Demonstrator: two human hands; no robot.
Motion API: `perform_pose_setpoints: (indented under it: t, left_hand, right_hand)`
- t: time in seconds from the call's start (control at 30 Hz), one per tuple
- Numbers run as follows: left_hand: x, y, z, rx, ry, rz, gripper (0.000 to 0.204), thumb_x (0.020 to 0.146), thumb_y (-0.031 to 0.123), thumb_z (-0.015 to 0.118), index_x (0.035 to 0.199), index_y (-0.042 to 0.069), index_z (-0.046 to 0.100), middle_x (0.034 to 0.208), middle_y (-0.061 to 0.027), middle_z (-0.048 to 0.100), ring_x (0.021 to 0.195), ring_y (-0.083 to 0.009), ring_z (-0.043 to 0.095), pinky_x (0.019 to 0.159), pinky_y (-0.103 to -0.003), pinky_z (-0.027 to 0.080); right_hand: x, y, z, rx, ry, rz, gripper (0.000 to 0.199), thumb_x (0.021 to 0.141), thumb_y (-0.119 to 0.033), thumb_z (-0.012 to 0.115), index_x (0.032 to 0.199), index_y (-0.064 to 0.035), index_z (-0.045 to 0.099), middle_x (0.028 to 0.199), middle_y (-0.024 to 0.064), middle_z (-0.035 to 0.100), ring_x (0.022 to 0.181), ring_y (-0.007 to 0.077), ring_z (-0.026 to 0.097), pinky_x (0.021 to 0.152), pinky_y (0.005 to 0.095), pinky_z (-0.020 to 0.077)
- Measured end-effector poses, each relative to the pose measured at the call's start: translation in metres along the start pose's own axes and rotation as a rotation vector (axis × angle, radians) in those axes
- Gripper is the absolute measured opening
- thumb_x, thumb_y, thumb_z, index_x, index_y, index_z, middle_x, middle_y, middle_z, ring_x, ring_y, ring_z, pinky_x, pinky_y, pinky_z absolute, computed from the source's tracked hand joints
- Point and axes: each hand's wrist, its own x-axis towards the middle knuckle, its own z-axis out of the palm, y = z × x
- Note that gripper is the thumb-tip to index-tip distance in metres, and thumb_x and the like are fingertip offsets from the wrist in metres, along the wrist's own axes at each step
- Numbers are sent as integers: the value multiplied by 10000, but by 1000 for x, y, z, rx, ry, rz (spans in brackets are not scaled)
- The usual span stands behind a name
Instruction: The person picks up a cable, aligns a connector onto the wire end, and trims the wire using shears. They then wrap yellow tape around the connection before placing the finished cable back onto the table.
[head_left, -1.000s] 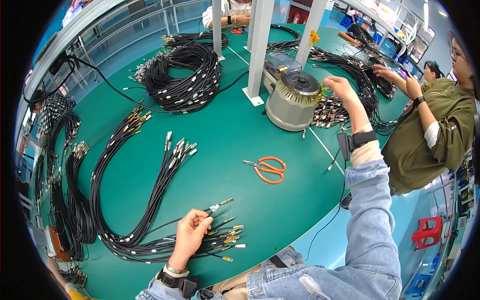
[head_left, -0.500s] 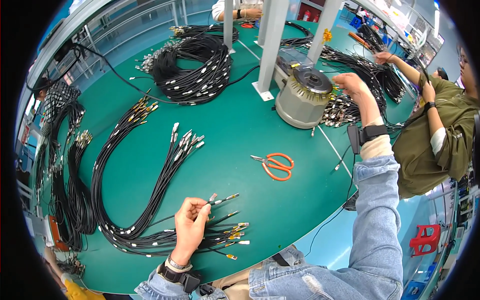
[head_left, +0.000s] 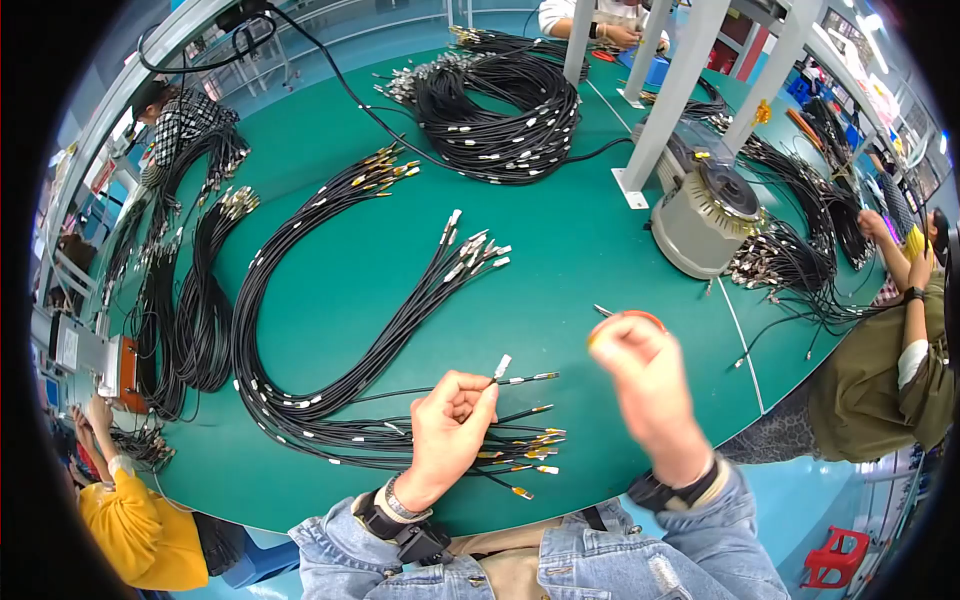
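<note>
My left hand pinches a black cable near its end, between thumb and forefinger. A white tag stands up beside the fingertips. Below and behind this hand lie the other cable ends of the bundle, with yellow and silvery tips. My right hand is blurred in the air to the right, its fingers drawn together around what looks like a small yellow strip. Behind its fingers, orange-handled scissors lie on the green table, mostly hidden.
A round grey tape dispenser stands at the right, beside white metal posts. A large cable coil lies at the back, a curved bundle at the left. More cables lie far right. Co-workers sit around the table.
My right hand has come away from the dispenser, back toward my left hand, and now covers much of the scissors. The left hand keeps its cable. The whole view has shifted.
</note>
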Motion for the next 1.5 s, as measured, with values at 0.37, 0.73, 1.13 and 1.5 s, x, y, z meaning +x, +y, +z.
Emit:
perform_pose_setpoints:
  t: [0.37, 0.73, 1.13, 1.5]
  left_hand:
    - [-9, 2, -2, 160, 59, 161, 89, 825, -20, 632, 852, -44, 550, 711, -84, 665, 616, -77, 627, 525, -183, 479]
    - [-10, -1, -2, 157, 44, 149, 92, 816, -34, 633, 840, -44, 545, 724, -86, 669, 636, -89, 643, 545, -187, 495]
    - [-10, -2, 0, 174, 47, 148, 88, 811, -42, 633, 827, -39, 546, 729, -86, 671, 631, -92, 645, 543, -186, 495]
    - [-11, -2, 0, 208, 44, 167, 84, 806, -51, 629, 826, -40, 548, 710, -75, 664, 606, -75, 628, 514, -179, 469]
  right_hand:
    - [-26, 61, 67, 212, 1, -13, 47, 840, 13, 606, 880, 31, 590, 898, 53, 568, 853, 111, 537, 767, 252, 450]
    - [-24, 65, 66, 160, 30, -56, 36, 830, 24, 608, 862, 25, 592, 888, 54, 574, 833, 115, 538, 770, 258, 448]
    - [-22, 67, 64, 67, 41, -85, 41, 818, 9, 627, 841, 17, 594, 865, 46, 575, 807, 110, 520, 763, 257, 428]
    - [-21, 67, 62, 29, 56, -95, 48, 810, 4, 632, 826, 14, 588, 845, 44, 574, 798, 107, 512, 755, 254, 421]
